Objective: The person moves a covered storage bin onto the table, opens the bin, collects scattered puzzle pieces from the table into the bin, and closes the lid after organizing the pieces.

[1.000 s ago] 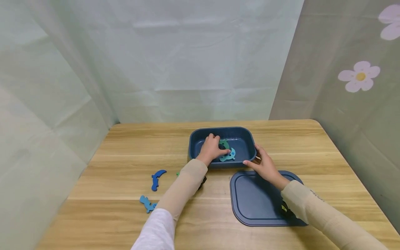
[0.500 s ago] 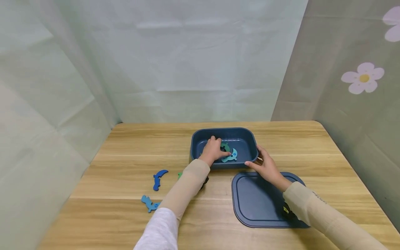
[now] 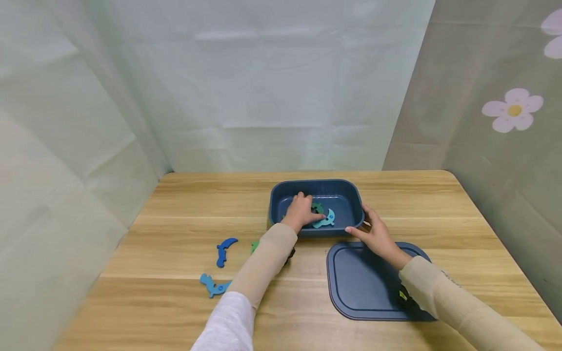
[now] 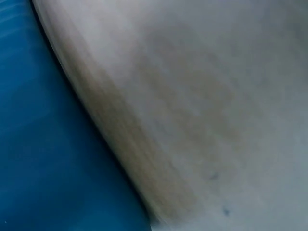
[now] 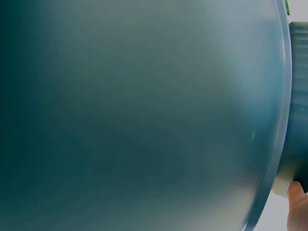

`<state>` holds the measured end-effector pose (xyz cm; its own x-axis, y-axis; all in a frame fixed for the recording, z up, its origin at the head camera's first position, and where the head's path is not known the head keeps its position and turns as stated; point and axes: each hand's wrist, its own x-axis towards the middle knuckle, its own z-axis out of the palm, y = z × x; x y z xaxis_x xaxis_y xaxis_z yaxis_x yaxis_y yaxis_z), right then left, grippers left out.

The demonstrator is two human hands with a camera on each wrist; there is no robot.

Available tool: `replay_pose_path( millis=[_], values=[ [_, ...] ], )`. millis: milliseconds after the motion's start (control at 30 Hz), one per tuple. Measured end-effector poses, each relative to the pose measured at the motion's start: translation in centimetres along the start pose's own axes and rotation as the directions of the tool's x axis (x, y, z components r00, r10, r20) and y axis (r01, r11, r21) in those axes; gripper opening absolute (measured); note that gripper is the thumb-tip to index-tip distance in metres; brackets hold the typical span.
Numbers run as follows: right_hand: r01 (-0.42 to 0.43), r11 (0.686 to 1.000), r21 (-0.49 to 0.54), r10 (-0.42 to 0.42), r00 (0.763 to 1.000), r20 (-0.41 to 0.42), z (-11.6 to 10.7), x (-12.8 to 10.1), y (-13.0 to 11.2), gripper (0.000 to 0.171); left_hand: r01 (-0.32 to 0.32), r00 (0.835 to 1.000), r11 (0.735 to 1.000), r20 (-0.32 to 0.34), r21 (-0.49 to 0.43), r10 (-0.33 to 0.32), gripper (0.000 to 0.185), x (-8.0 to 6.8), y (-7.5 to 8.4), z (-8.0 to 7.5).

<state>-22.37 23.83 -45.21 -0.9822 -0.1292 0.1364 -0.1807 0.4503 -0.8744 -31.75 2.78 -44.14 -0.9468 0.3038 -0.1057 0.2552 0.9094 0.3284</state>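
My left hand (image 3: 300,210) reaches into a dark blue box (image 3: 347,183). Its thumb lies right at a light-blue animal-shaped piece (image 3: 326,221), beside a green piece (image 3: 318,207) that the hand partly covers. Cannot tell whether these fingers pinch anything, since their tips are hidden. At the box's front right corner, my right hand (image 3: 373,236) grips the wall, thumb in front and fingers around the side. In the right wrist view, a fingertip (image 5: 295,192) shows against the box's outside. The left wrist view holds only a blurred blue surface and a pale one.
A dark blue lid (image 3: 362,287) lies flat under the right forearm. Left of the left forearm are a dark-blue piece (image 3: 223,251) and a light-blue piece (image 3: 214,286). A green piece (image 3: 254,246) peeks out behind that forearm. Curtains enclose the wooden table (image 3: 145,292).
The view has shifted slightly, moving everything a little rightward. Both hands keep their places at the box; the left thumb stays by the light-blue piece.
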Motion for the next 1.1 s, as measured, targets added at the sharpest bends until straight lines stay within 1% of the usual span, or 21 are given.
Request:
replay_pose_path(
  millis=[300,500,900,1100],
  values=[
    [-0.005,1.0,-0.004,0.005,1.0,-0.004,-0.02,0.04,0.12,0.083,-0.001,1.0,1.0,0.001,0.022,0.001,0.077,0.05,-0.13,-0.05],
    [0.001,1.0,-0.001,-0.001,1.0,0.002,0.02,0.09,0.17,0.083,0.007,1.0,1.0,0.01,-0.002,-0.007,0.077,-0.11,-0.19,-0.18],
    [-0.007,1.0,-0.006,0.007,1.0,0.003,0.11,0.09,-0.01,0.085,-0.005,1.0,0.999,-0.014,-0.045,0.005,0.077,-0.19,-0.39,-0.46],
    [-0.015,1.0,-0.004,0.015,1.0,0.004,0.18,-0.03,0.04,0.085,-0.035,0.998,0.997,-0.057,-0.074,0.031,0.072,-0.49,-0.48,-0.64]
  ],
)
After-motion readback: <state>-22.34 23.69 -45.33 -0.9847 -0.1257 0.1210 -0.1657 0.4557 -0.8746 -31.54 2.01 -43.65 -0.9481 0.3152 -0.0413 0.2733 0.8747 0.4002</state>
